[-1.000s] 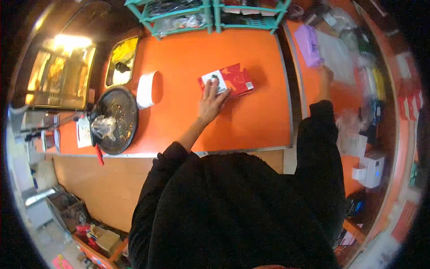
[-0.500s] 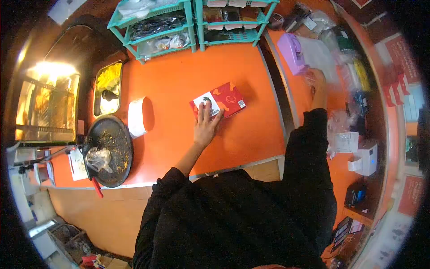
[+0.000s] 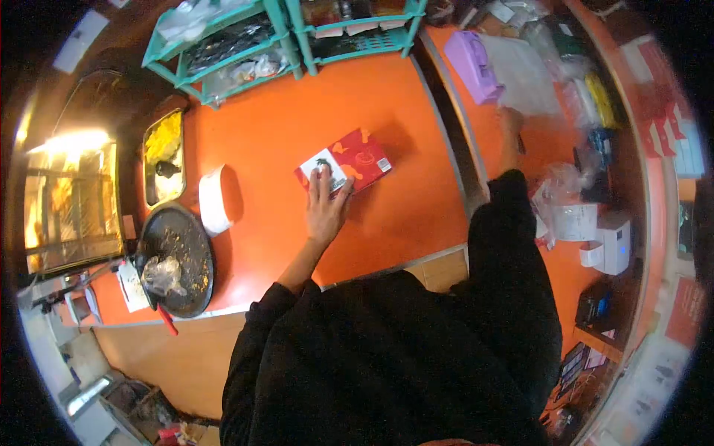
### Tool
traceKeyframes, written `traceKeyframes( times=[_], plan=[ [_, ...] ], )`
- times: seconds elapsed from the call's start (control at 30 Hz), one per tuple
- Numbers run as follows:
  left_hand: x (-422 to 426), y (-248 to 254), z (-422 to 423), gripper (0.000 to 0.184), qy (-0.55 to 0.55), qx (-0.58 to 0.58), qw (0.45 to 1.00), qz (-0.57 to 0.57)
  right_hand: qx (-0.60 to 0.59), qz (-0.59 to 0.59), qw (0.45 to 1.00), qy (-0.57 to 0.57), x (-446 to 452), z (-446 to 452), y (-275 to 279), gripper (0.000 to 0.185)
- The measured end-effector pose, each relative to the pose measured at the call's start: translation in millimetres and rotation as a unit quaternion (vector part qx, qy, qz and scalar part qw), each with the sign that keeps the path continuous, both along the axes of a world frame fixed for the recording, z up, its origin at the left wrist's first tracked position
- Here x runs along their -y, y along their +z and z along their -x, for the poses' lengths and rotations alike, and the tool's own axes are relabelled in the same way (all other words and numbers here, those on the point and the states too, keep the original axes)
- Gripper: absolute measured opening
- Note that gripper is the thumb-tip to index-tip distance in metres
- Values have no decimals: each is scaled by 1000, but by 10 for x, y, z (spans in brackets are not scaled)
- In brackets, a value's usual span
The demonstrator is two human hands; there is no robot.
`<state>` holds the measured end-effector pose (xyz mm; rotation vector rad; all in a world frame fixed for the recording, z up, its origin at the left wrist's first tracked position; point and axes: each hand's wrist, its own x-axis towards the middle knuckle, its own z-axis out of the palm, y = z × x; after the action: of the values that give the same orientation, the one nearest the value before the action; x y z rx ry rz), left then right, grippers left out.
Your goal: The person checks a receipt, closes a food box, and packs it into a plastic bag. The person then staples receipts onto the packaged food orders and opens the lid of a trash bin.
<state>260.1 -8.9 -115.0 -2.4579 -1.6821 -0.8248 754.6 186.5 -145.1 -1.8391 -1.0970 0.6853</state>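
Observation:
A red and white printed cardboard box (image 3: 361, 157) lies closed on the orange counter. My left hand (image 3: 325, 212) rests on its white end with the fingers stretched out and a little apart. Over on the right-hand counter, my right hand (image 3: 510, 123) is just below a purple dispenser (image 3: 474, 67), which looks like a tape dispenser. The fingers of that hand seem drawn together, and blur hides whatever may be between them. A clear plastic sheet or bag (image 3: 524, 74) lies beside the dispenser.
Green plastic racks (image 3: 294, 44) stand at the back. On the left are a white paper container (image 3: 213, 202), a dark round pan (image 3: 195, 260), a tray of yellow food (image 3: 163, 137) and a lit glass cabinet (image 3: 71, 201). A dark gap (image 3: 446, 97) separates the counters. A white printer-like device (image 3: 613, 245) stands right.
My right hand has drawn back slightly from the purple dispenser, towards me. My left hand stays on the box. The whole view has shifted and turned a little.

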Motion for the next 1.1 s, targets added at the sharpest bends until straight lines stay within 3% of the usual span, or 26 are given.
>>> traceKeyframes(
  times=[0.03,0.07,0.2,0.27,0.33,0.43,0.6,0.77,0.87,0.93,0.97,1.03,1.07,1.1],
  plan=[
    [-3,-37,5,38,-1,16,1000,3,-123,-12,992,18,77,105,67,18],
    [11,-52,14,38,8,9,1000,16,-168,4,984,59,284,532,374,18],
    [-8,-156,63,39,-6,8,1000,28,-228,161,921,270,1267,2393,915,22],
    [10,-185,88,38,-11,5,999,35,-236,212,891,325,1617,3032,683,28],
    [13,-154,107,39,-15,-9,999,42,-257,198,900,292,1777,3359,451,29],
    [15,-191,115,39,-28,35,998,34,-277,140,931,192,1891,3580,337,27],
    [0,-224,107,38,-31,54,997,42,-262,151,937,176,1940,3609,432,30],
    [7,-228,120,30,-18,0,999,50,-248,175,937,174,1906,3548,399,31],
    [24,-131,116,27,-27,37,999,29,-265,175,922,221,1848,3537,756,31],
    [12,-158,95,27,-18,36,999,23,-424,54,862,272,1777,3571,1087,25],
    [6,-150,85,26,-11,35,999,14,-423,55,863,272,1733,3575,1128,25],
    [29,-121,86,27,-10,28,999,31,-551,36,776,304,1631,3576,1163,21],
    [29,-99,86,28,-8,22,999,47,-549,35,777,306,1626,3552,1076,21],
    [31,-99,92,28,-6,24,999,45,-493,104,819,274,1647,3515,926,20]
  ],
)
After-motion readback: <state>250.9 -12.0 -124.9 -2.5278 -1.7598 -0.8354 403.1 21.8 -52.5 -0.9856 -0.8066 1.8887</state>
